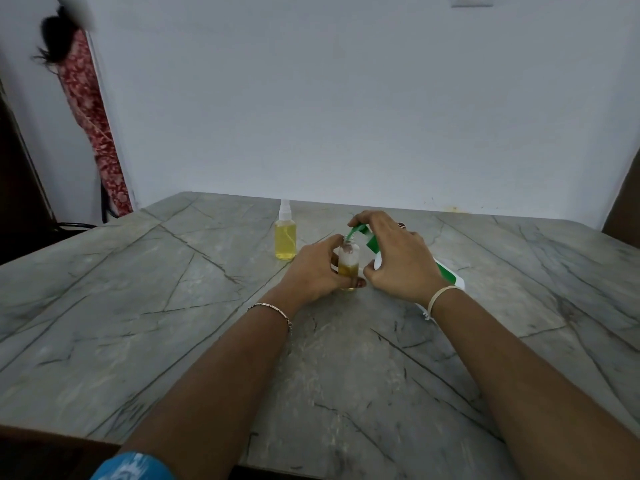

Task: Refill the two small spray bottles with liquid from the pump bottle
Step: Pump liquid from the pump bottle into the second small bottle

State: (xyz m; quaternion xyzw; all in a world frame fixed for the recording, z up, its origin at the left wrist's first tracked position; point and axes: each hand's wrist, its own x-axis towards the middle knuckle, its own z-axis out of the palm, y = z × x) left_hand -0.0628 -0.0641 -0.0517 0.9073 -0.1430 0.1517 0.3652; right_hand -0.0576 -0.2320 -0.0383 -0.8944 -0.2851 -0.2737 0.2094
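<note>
Just right of the frame's centre, the left hand [311, 271] is curled round a small open bottle [348, 261] that stands upright on the surface [173, 306] with its thumb across the front near the base. The bottle has no sprayer on it. Its lower part holds yellow liquid, with something pale and cloudy above, perhaps foam, though the view is too soft to be sure.

The right hand [398, 258] grips the pump bottle [452, 277], a white one with green on it, tilted over toward the left of the frame, with most of its body hidden under the palm. Fingers arch over the pump head, and the green nozzle [355, 232] points down at the open neck – touching it or just above, I cannot tell.

Behind and to the left, apart from both hands, the capped bottle [285, 237] stands upright with its white sprayer on, nearly full of yellow liquid.

The surface is grey stone with dark veins, set against a pale wall [346, 98]. There is a thin bracelet [273, 310] on the left wrist, a white thread [440, 296] on the right, and a ring [401, 224] on a right finger. A blue sleeve [131, 465] shows at the bottom left edge. At the upper left stands a person [90, 109] in red patterned cloth, seen only in part.
</note>
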